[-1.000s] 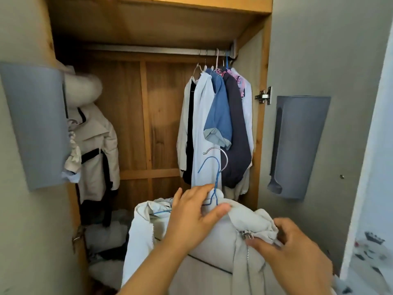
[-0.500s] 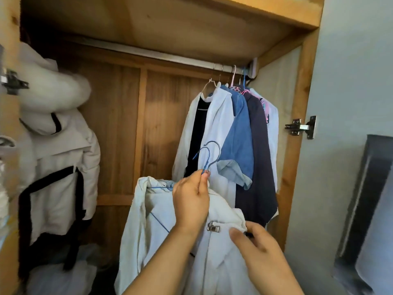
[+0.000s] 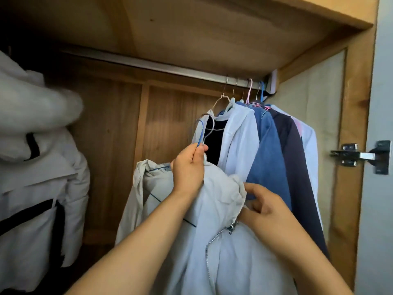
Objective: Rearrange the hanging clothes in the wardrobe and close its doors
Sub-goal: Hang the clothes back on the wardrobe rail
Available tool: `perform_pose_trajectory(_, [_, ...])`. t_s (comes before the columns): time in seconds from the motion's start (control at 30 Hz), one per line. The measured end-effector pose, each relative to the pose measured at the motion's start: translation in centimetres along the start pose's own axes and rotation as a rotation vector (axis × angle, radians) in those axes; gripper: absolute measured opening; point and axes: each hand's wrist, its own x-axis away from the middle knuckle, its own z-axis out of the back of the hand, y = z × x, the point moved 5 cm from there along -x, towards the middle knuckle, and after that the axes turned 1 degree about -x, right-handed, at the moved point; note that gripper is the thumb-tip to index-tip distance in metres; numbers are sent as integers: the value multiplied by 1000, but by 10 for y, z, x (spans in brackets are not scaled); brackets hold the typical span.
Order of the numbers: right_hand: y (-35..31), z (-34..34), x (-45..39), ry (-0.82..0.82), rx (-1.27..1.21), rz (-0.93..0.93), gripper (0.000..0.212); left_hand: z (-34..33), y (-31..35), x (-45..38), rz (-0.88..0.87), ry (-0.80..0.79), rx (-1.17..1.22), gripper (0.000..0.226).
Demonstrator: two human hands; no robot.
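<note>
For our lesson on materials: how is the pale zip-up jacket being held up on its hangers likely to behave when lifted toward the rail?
The pale jacket probably stays floppy: it bunches and folds under the right hand. It seems fairly light, since the left hand carries it by pinching the hanger hooks. It may slip sideways, as one shoulder already sags.

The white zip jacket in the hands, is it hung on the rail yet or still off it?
Off. The left hand holds its hanger hooks below the rail.
</note>
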Motion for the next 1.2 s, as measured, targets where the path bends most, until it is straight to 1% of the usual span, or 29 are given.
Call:
perform_pose_trajectory(0.1, [-18, 1, -37, 154, 480, 139, 26, -9, -4, -42, -25, 25, -6, 23])
perform_pose_trajectory(0.2, [-36, -1, -64, 256, 853, 268, 32, -24, -9, -80, -57, 30, 37, 22])
perform_pose_trajectory(0.23, [-39, 0, -70, 264, 926, 290, 33, -29, -12, -91, -63, 29, 51, 22])
perform_pose_trajectory(0.3, [-40, 2, -89, 291, 987, 307, 32, -41, -18, -117, -80, 23, 85, 23])
perform_pose_trajectory(0.37, [-38, 4, -111, 350, 954, 322, 32, -53, -27, -142, -90, 11, 120, 25])
perform_pose_trajectory(0.47, [-38, 10, -146, 443, 803, 318, 31, -67, -33, -177, -104, -21, 149, 23])
perform_pose_trajectory(0.6, [-48, 15, -186, 464, 695, 357, 28, -84, -31, -220, -139, -75, 194, 19])
perform_pose_trajectory(0.73, [-59, 22, -212, 538, 611, 358, 37, -103, -26, -253, -149, -126, 257, 21])
perform_pose_trajectory(0.87, [-73, 30, -232, 622, 656, 364, 33, -119, -23, -284, -164, -127, 305, 21])
perform_pose_trajectory(1.0, [-82, 39, -247, 637, 666, 344, 41, -134, -26, -300, -125, -86, 388, 23])
perform_pose_trajectory(1.1, [-85, 43, -254, 660, 722, 342, 34, -142, -25, -305, -129, -64, 414, 23])
perform_pose_trajectory(1.2, [-87, 49, -255, 708, 724, 389, 25, -147, -18, -308, -154, -58, 460, 23])
